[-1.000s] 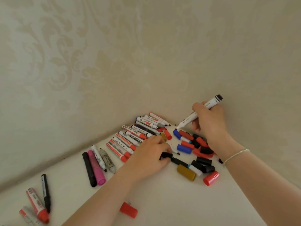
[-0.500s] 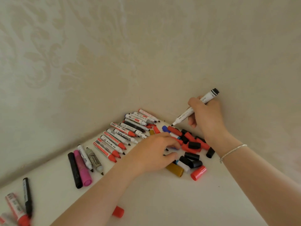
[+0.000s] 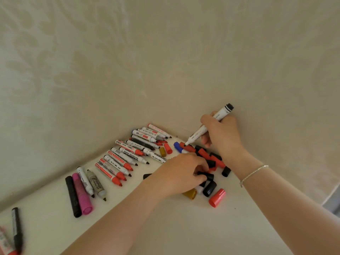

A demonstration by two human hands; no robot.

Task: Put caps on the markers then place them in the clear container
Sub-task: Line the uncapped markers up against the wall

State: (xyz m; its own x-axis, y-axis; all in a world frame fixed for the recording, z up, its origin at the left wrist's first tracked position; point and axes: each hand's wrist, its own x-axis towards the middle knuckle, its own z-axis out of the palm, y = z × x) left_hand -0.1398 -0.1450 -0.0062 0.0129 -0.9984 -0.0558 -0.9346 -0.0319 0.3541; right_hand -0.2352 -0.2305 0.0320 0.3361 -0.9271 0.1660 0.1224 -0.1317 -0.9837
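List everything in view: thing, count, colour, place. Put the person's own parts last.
held marker: one, white barrel, black end, uncapped, in the right hand, tip down over the caps.
row of markers: over a dozen, mostly white with red or black tips, uncapped, along the wall.
black marker and pink marker: one each, capped, left of the row.
loose caps: black, red, blue, gold, heaped by the hands.
red cap: one, nearest edge of the heap.
table: white.
bracelet: one, silver, right wrist.
left hand: reaching into the caps.
right hand: grips the held marker.
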